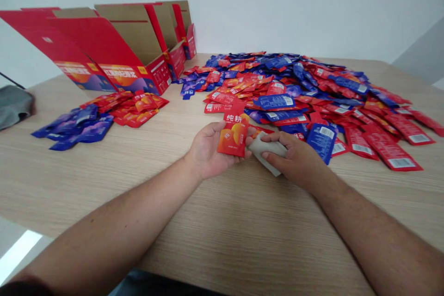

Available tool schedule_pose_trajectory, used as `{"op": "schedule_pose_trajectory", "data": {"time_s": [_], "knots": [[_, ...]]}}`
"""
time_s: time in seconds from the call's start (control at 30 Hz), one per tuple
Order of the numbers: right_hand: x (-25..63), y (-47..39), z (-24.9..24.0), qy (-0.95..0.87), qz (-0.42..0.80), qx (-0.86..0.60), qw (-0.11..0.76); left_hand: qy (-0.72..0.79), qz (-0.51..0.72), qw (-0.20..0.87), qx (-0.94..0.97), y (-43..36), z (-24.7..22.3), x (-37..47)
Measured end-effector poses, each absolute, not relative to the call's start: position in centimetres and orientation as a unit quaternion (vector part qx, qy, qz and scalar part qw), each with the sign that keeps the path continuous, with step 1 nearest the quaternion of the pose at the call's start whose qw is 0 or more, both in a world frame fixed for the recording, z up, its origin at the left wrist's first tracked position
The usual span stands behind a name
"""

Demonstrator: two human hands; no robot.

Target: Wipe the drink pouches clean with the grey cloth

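Note:
A red pouch (233,136) with orange fruit printed on it lies face up in my left hand (210,152), its top end pointing away from me. The fingers curl under the pouch and the thumb rests at its left edge. Close beside it, my right hand (293,155) grips a folded grey-white cloth (268,152) between thumb and fingers, near the pouch's right edge. Just beyond both hands spreads a big heap of red and blue pouches (277,101), many with barcodes showing.
Open red cardboard boxes (138,74) stand in a row at the back left. In front of them lie a small group of red pouches (138,108) and one of blue pouches (74,127) on the wooden table (243,222). A grey item (14,106) sits at the far left.

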State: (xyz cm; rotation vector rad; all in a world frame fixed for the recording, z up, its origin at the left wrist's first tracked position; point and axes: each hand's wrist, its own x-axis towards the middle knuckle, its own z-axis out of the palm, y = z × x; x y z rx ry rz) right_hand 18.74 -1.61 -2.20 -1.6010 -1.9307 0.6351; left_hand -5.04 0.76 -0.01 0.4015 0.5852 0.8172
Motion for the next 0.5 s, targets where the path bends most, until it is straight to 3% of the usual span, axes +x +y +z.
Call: {"op": "schedule_pose_trajectory", "data": {"time_s": [0.13, 0.27, 0.4, 0.5], "knots": [[19.3, -1.7, -1.1, -0.649, 0.174, -0.661, 0.333, 0.293, 0.38, 0.855, 0.196, 0.3, -0.4, -4.5], [19.0, -3.2, 0.1, -0.672, 0.089, -0.62, 0.396, 0.303, 0.352, 0.858, 0.22, -0.7, -0.9, -3.7], [17.6, -4.8, 0.0, -0.764, 0.038, -0.515, 0.387, 0.293, 0.331, 0.863, 0.245, -1.9, -1.3, -2.7], [17.0, -5.2, -0.4, -0.825, 0.075, -0.446, 0.34, 0.295, 0.354, 0.85, 0.253, -2.4, -1.3, -2.1]]}}
